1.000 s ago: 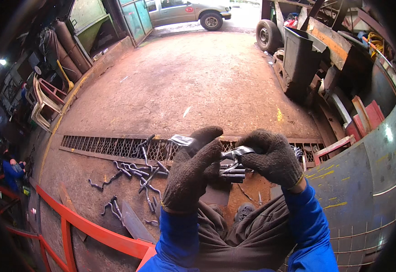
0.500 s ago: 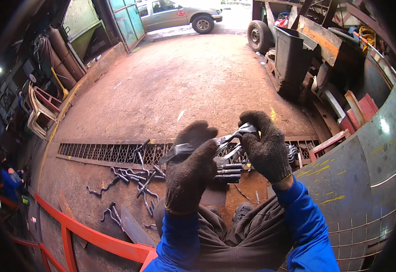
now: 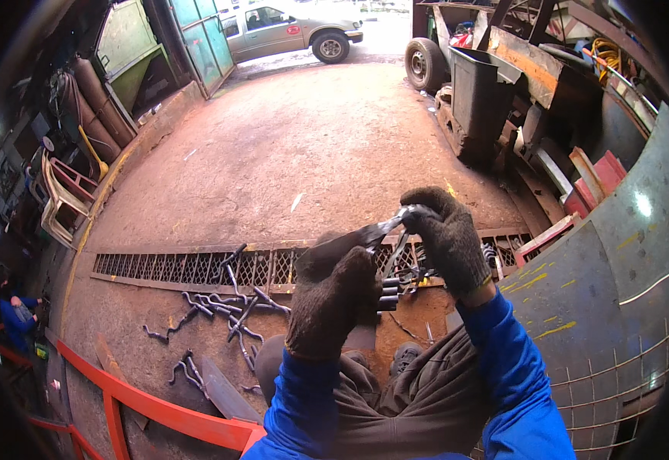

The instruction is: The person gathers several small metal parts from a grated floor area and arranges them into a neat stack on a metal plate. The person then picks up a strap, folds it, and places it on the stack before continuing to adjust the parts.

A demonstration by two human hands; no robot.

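Observation:
My left hand [image 3: 328, 305], in a dark knitted glove, is closed around a dark, shiny, flexible strip [image 3: 386, 228]. My right hand [image 3: 451, 244], gloved alike, pinches the strip's silvery, twisted far end. Another narrow band [image 3: 396, 253] hangs down from the right fingers. What the strip is made of, I cannot tell. Below and between the hands lies a stack of dark tubes [image 3: 389, 294], partly hidden by my left hand. Several bent metal rods [image 3: 244, 328] with dark sleeves lie scattered on the floor to the left.
A metal floor grating [image 3: 173, 268] runs across behind my hands. An orange-red frame [image 3: 158, 404] stands at near left, grey sheet metal [image 3: 580, 291] at right. Further off are a dark bin [image 3: 478, 96], plastic chairs [image 3: 62, 201] and a vehicle [image 3: 281, 34]. Another person [image 3: 18, 318] sits at far left.
My hands have come closer together. The strip's dark end that stuck out left of my left hand is now out of sight. The whole view has shifted slightly.

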